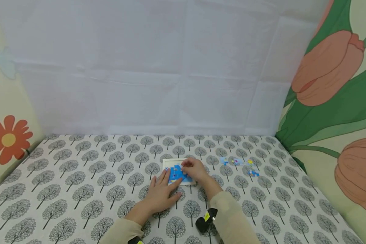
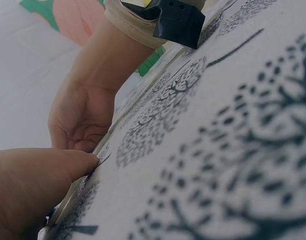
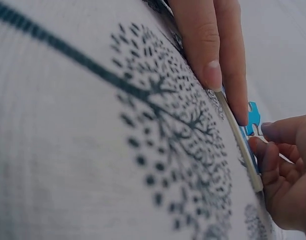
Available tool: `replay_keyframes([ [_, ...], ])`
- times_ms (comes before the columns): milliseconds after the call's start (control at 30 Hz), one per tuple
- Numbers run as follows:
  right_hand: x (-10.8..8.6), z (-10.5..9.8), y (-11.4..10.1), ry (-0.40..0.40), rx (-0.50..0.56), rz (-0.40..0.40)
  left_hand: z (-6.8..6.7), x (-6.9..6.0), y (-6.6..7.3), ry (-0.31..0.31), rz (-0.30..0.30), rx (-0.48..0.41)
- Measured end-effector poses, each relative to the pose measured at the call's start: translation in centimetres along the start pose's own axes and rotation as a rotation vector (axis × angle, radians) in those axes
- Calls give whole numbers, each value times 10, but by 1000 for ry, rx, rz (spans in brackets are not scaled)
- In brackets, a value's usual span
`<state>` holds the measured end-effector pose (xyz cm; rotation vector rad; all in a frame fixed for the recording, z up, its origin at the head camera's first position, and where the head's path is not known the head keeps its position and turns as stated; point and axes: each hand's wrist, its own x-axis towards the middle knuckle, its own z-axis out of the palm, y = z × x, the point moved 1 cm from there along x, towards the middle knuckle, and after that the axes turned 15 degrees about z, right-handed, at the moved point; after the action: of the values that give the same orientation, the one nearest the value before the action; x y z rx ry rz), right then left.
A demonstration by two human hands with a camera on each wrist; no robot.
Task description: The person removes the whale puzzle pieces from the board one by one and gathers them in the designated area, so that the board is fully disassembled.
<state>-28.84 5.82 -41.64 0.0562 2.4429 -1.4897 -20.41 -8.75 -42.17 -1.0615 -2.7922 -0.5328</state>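
Observation:
A white-framed jigsaw puzzle tray (image 1: 171,161) lies on the cloth, partly filled with blue puzzle pieces (image 1: 176,173). My left hand (image 1: 162,196) rests with spread, fairly straight fingers on the tray's left and near side. At the right side of the tray, my right hand (image 1: 196,170) pinches a blue puzzle piece (image 3: 253,119), which stands tilted up from the tray in the right wrist view. In that view the left fingers touch the tray edge beside it. The left wrist view shows the left thumb (image 2: 83,162) near the right hand (image 2: 85,120); the puzzle itself is mostly hidden there.
Several loose puzzle pieces (image 1: 236,162) lie to the right of the tray, one with a yellow shape (image 1: 250,162) and a blue one (image 1: 253,173) nearer. A tree-print cloth (image 1: 88,193) covers the table. A white sheet (image 1: 158,67) hangs behind it.

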Motion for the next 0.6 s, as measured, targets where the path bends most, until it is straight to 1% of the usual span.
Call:
replay_keyframes([
  [167, -1, 1, -1, 17, 78, 37, 0, 0, 0, -5, -2, -5],
  [267, 0, 1, -1, 40, 98, 55, 0, 1, 0, -6, -3, -4],
  [433, 0, 3, -1, 74, 114, 35, 0, 1, -1, -3, -2, 5],
  [600, -2, 5, -2, 79, 103, 13, 0, 0, -1, -5, -4, 3],
])
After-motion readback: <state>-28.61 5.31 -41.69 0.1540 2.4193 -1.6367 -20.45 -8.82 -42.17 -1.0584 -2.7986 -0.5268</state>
